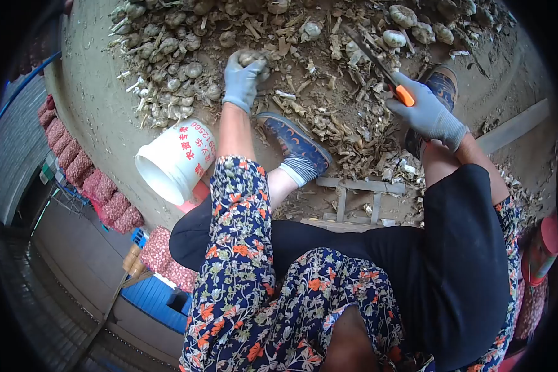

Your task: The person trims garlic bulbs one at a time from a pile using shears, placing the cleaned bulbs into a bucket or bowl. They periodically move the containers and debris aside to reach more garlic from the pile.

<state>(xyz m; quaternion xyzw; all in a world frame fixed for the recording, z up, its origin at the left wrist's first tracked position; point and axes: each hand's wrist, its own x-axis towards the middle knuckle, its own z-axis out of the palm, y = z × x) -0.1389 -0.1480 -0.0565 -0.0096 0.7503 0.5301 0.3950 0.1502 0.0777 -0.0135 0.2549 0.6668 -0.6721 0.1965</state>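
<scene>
My left hand [240,82], in a grey glove, has its fingers closed around a garlic bulb [252,58] at the near edge of the garlic heap [173,46]. My right hand [429,113], also gloved in grey, is wrapped round a long-bladed cutting tool [405,95] with an orange handle. Its narrow dark blade points up and left over the trimmed stalks [353,118]. The exact kind of blade does not show. Several larger whitish bulbs [395,38] lie beyond the blade's tip.
A white bucket [161,164] with red writing leans left of my left forearm. My patterned shoes [297,146] stand among the scraps. A wooden frame [372,186] lies between my legs. Red net sacks [77,161] line the left side. A red container [542,248] is at far right.
</scene>
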